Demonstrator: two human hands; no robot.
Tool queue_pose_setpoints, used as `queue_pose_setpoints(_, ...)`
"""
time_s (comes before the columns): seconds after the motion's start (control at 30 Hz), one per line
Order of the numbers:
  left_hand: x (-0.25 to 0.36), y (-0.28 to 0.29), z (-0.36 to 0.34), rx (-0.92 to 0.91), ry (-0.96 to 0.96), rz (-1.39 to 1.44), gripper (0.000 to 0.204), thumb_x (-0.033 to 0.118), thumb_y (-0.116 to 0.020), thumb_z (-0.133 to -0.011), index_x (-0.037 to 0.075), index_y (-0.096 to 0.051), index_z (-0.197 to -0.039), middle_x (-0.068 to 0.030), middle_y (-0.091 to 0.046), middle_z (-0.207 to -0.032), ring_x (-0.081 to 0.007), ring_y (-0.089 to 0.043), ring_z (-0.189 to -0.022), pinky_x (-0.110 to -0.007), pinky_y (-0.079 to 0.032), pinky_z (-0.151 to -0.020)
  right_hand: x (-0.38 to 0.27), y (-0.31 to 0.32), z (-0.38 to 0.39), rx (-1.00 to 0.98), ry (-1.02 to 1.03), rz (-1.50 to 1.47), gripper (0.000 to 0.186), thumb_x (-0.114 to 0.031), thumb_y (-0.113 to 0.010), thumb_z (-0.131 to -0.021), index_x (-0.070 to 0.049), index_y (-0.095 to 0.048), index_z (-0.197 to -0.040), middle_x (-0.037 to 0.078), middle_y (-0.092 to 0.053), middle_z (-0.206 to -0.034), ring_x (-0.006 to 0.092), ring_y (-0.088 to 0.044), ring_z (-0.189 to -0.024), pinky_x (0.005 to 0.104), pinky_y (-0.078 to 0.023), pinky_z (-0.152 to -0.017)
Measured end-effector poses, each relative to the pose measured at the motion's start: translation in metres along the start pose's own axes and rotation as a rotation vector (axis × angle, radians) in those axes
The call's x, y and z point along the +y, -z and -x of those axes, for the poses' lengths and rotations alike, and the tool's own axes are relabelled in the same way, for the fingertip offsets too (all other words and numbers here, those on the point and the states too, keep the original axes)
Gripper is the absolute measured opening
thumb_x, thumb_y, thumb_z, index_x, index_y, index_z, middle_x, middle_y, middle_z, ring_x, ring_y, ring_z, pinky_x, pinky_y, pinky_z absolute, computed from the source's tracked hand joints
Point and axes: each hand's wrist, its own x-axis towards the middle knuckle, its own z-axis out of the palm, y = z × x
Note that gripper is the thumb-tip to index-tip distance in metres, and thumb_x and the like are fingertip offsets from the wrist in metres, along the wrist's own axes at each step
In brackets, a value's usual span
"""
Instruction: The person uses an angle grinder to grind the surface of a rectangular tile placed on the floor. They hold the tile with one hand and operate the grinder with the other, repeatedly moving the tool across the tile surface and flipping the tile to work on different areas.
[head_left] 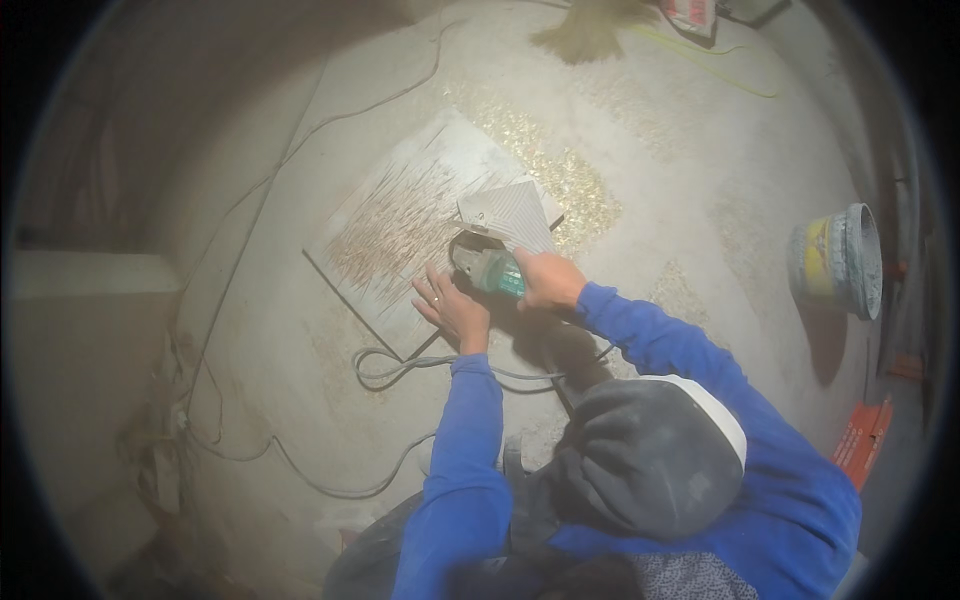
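my right hand (548, 280) is closed round the green body of a grinder (503, 274), fingers wrapped over it and no gap that i can see between palm and tool. the grinder lies low over the lower right part of a pale board (385, 225), its grey head pointing left, just beside the lower edge of a ribbed plate (518, 212); whether the head touches the plate i cannot tell. the plate, marked with fine slanting lines, sits on the right part of the board. my left hand (460, 312) is open, fingers spread apart and grasping nothing, a ring on one of them; it is near the grinder's head, over the lower right edge of the board, and i cannot tell whether the fingertips press on the surface. the board lies flat and turned askew on a dusty floor (270, 340), its face scored with reddish-brown streaks. just off its lower corner a grey cable (372, 378) makes a loop, and yellowish chips (585, 190) are scattered past the upper right edge. both my sleeves (462, 420) are blue. well off to my right a bucket (818, 258) with a yellow patch stands near an orange-red object (862, 440). at the far side there are straw-coloured bristles (582, 35) and, beside them, a red and white bag (690, 14).
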Motion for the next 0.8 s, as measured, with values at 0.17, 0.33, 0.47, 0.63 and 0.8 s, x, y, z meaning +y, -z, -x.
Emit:
queue_pose_setpoints(0.17,0.009,-0.001,0.004,0.019,0.003,0.053,0.043,-0.005,-0.062,-0.079,0.003,-0.06,-0.122,-0.0128,-0.033,-0.163,-0.0402,-0.016,-0.154,-0.057,-0.005,-0.125,0.004,0.004,0.002,0.014,0.009,0.02,0.067,-0.025,-0.084,-0.069,0.003,-0.052,-0.121,0.028,-0.07,-0.094,0.0471,-0.068,-0.094,0.0523,-0.054,-0.08)
queue_pose_setpoints(0.33,0.006,0.001,0.003,0.007,0.008,0.037,0.043,-0.001,-0.064,-0.079,0.003,-0.058,-0.122,-0.0137,-0.034,-0.162,-0.0407,-0.014,-0.155,-0.058,-0.004,-0.125,0.0,0.009,-0.004,-0.016,-0.007,0.036,0.066,-0.025,-0.085,-0.07,0.004,-0.053,-0.12,0.029,-0.069,-0.097,0.0478,-0.067,-0.096,0.0525,-0.054,-0.083)
queue_pose_setpoints(0.47,0.007,0.004,0.006,-0.035,0.037,0.054,0.046,0.002,-0.067,-0.079,0.005,-0.058,-0.125,-0.0127,-0.033,-0.163,-0.0394,-0.013,-0.156,-0.056,-0.004,-0.125,-0.004,0.006,-0.004,-0.022,-0.023,0.04,0.067,-0.026,-0.086,-0.07,0.004,-0.053,-0.12,0.03,-0.069,-0.098,0.0476,-0.066,-0.099,0.0526,-0.053,-0.084)
queue_pose_setpoints(0.63,0.011,0.008,0.005,-0.043,0.058,0.089,0.049,0.002,-0.068,-0.079,0.006,-0.057,-0.127,-0.0117,-0.032,-0.164,-0.0381,-0.013,-0.156,-0.056,-0.004,-0.126,-0.005,0.007,-0.003,-0.015,-0.04,0.0,0.066,-0.026,-0.086,-0.07,0.004,-0.053,-0.118,0.03,-0.068,-0.098,0.0478,-0.066,-0.099,0.0524,-0.053,-0.083)
queue_pose_setpoints(0.8,0.01,0.009,0.004,-0.034,0.051,0.062,0.051,0.001,-0.068,-0.077,0.005,-0.057,-0.127,-0.0116,-0.032,-0.163,-0.0379,-0.014,-0.156,-0.055,-0.005,-0.126,-0.006,0.006,-0.006,-0.018,-0.035,0.025,0.066,-0.026,-0.086,-0.069,0.004,-0.053,-0.118,0.03,-0.069,-0.097,0.0479,-0.066,-0.099,0.0518,-0.053,-0.083)
